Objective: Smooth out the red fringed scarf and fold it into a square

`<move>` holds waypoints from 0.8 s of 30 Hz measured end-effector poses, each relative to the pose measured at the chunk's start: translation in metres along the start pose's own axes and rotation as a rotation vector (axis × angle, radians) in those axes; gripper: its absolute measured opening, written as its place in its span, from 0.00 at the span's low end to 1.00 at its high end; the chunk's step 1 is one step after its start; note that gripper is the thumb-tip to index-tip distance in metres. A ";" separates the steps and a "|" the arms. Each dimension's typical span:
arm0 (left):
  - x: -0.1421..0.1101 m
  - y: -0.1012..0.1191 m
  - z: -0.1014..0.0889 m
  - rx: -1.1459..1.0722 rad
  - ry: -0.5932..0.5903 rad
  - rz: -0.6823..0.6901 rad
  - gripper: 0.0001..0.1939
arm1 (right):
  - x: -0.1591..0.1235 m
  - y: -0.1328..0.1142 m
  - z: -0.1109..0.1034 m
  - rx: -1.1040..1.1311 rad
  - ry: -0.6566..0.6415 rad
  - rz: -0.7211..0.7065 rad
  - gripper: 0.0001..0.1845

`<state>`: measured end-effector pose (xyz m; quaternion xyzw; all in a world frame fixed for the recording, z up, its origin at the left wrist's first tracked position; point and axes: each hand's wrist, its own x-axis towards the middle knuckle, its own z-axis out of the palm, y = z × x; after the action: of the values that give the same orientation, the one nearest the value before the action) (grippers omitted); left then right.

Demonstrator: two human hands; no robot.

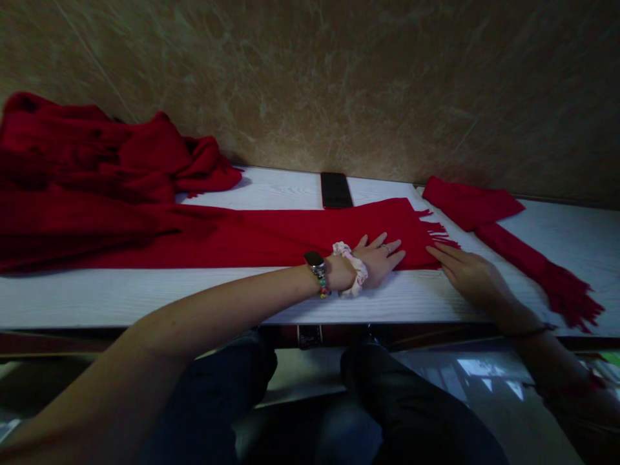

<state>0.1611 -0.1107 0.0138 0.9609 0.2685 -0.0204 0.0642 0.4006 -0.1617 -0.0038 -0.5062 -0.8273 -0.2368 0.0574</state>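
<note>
A red fringed scarf point(290, 236) lies lengthwise along a white wood-grain tabletop, its fringe at the right end. My left hand point(380, 259) rests flat on the scarf near that end, fingers spread, with a ring on one finger; a watch, a beaded bracelet and a scrunchie circle the wrist. At the fringed corner my right hand point(467, 274) lies with fingers stretched out, fingertips touching the fringe and the scarf's near edge. Whether any strands sit under those fingertips I cannot tell.
Bunched red cloth point(97, 155) is heaped at the left, joining the scarf's left part. Behind the scarf lies a black phone point(336, 190). A second red fringed scarf point(513, 248) lies bent at the right. A brown marbled wall point(310, 84) borders the white table point(194, 297).
</note>
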 end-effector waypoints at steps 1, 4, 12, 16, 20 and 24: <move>0.001 0.000 0.002 -0.006 0.002 -0.002 0.28 | -0.001 0.000 0.001 0.010 -0.008 -0.001 0.20; 0.005 -0.001 -0.001 -0.040 -0.003 0.004 0.25 | 0.001 0.002 0.000 0.049 -0.014 0.025 0.21; 0.034 -0.008 -0.010 -0.059 0.276 -0.117 0.21 | 0.057 0.020 -0.026 0.315 -0.030 0.129 0.19; 0.042 -0.016 0.004 -0.067 0.193 -0.173 0.25 | 0.099 0.011 -0.006 0.270 -0.006 0.224 0.22; 0.041 -0.023 0.011 -0.099 0.122 -0.139 0.33 | 0.107 0.001 0.033 0.249 -0.150 0.159 0.24; 0.035 -0.024 0.006 -0.138 0.043 -0.155 0.40 | 0.094 0.008 0.051 0.239 -0.205 0.205 0.25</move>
<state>0.1786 -0.0736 0.0022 0.9307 0.3443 0.0139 0.1229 0.3695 -0.0597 -0.0142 -0.5988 -0.7952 -0.0771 0.0563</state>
